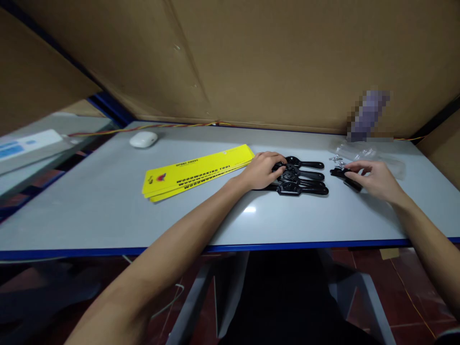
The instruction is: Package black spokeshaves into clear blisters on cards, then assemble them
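Note:
Several black spokeshaves (302, 186) lie side by side on the grey table, their handles pointing right. My left hand (264, 170) rests over their left part with its fingers curled around the body of one; its other handles are hidden under the hand. To the right, my right hand (375, 178) pinches at a small black metal piece (337, 172), with another dark flat piece (352, 184) beneath the fingers. Small silver wing-shaped screws (337, 159) lie just beyond its fingertips.
Yellow printed cards (197, 170) marked as a woodworking tool lie left of my left hand. A clear plastic bag (390, 163) sits behind my right hand. At the back left is a white rounded case (143, 139). Cardboard walls (269, 62) enclose the table.

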A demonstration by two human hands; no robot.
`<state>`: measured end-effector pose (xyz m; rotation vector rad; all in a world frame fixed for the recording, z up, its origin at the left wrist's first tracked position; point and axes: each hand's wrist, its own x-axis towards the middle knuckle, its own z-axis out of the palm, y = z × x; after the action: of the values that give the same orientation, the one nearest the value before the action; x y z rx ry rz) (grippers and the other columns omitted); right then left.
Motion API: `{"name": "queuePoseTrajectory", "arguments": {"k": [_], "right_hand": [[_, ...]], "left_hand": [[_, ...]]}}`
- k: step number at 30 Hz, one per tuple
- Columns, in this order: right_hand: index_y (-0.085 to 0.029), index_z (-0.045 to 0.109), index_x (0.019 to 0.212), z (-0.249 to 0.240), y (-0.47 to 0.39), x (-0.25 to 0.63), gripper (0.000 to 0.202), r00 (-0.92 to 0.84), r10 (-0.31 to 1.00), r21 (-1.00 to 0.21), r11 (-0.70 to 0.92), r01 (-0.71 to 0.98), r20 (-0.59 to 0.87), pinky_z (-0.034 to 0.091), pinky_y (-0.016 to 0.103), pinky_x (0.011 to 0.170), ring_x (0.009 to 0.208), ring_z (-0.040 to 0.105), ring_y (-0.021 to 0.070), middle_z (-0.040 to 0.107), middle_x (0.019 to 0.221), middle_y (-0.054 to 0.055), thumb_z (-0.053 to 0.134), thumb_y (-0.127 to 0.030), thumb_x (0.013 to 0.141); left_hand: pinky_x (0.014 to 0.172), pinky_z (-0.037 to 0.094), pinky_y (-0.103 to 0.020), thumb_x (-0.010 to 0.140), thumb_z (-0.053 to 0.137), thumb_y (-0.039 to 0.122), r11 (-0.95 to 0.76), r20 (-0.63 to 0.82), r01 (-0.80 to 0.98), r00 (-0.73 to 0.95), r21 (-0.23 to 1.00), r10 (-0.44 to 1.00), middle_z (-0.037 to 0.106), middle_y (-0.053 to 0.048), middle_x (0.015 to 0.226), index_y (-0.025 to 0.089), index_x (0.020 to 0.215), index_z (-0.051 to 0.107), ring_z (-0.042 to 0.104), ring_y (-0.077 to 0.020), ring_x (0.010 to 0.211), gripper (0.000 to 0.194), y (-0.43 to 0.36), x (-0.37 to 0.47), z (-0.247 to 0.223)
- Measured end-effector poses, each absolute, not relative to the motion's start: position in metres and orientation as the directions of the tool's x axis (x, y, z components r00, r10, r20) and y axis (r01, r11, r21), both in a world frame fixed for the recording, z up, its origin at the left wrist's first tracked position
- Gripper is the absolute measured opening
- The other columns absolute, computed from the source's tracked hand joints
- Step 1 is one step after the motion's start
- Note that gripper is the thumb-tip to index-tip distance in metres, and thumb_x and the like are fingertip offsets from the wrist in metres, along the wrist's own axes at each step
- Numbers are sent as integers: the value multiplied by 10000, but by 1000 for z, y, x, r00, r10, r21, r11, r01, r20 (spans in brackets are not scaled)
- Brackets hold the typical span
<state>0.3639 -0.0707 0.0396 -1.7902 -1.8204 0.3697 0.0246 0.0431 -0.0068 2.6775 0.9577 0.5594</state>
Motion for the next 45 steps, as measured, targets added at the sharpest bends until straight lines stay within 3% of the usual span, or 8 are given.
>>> {"name": "queuePoseTrajectory", "arguments": {"k": [3, 6, 12, 19, 24, 30, 45], "right_hand": [[-236, 835, 1009, 41, -59, 361, 415, 28, 990, -561, 56, 826, 140, 535, 419, 675, 636, 606, 214, 808, 922, 77, 690, -591, 851], [-262, 836, 988, 39, -51, 363, 349, 21, 989, -537, 63, 841, 149, 551, 445, 724, 717, 656, 250, 803, 910, 76, 698, -556, 858], [-256, 821, 1007, 34, -50, 364, 313, -79, 980, -508, 163, 846, 184, 556, 488, 833, 849, 695, 283, 804, 1119, 100, 645, -487, 892], [-244, 811, 1076, 36, -57, 359, 343, -156, 969, -502, 233, 833, 192, 565, 479, 874, 965, 709, 294, 784, 1150, 109, 690, -503, 886], [-255, 773, 1133, 42, -65, 367, 357, -143, 969, -417, 217, 882, 202, 565, 502, 880, 1025, 699, 317, 751, 1205, 121, 630, -512, 930], [-260, 696, 1291, 43, -90, 384, 447, -206, 975, -319, 221, 921, 80, 538, 573, 991, 1069, 688, 344, 697, 1240, 138, 576, -541, 965], [-254, 738, 1068, 41, -96, 368, 286, -136, 981, -286, 170, 943, 135, 548, 534, 898, 918, 684, 332, 746, 1031, 118, 615, -433, 883]], "left_hand": [[1105, 497, -512, 1017, 426, 384, -756, 277, 553, 710, 350, 648, 738, -121, 1315, 177, 1236, 704, 670, -312, 1229, 410, 43, 25, -7], [1113, 490, -511, 1014, 433, 380, -754, 277, 552, 709, 355, 649, 737, -112, 1322, 187, 1232, 703, 667, -307, 1233, 398, 43, 25, -7], [1126, 475, -508, 1018, 432, 376, -748, 261, 563, 708, 353, 656, 724, -117, 1344, 183, 1246, 699, 653, -307, 1253, 401, 42, 25, -5], [1127, 473, -516, 1021, 428, 373, -749, 264, 560, 709, 354, 654, 722, -117, 1344, 178, 1249, 696, 652, -311, 1256, 403, 42, 25, -7], [1128, 473, -512, 1020, 430, 378, -748, 256, 559, 712, 358, 654, 722, -114, 1347, 183, 1252, 694, 651, -307, 1255, 402, 42, 25, -7], [1130, 472, -517, 1020, 430, 379, -749, 270, 557, 707, 358, 654, 724, -119, 1329, 190, 1246, 696, 652, -305, 1251, 397, 42, 25, -7], [1122, 480, -508, 1016, 425, 370, -752, 271, 561, 707, 347, 653, 731, -115, 1323, 188, 1240, 699, 660, -309, 1245, 398, 40, 25, -5]]}}
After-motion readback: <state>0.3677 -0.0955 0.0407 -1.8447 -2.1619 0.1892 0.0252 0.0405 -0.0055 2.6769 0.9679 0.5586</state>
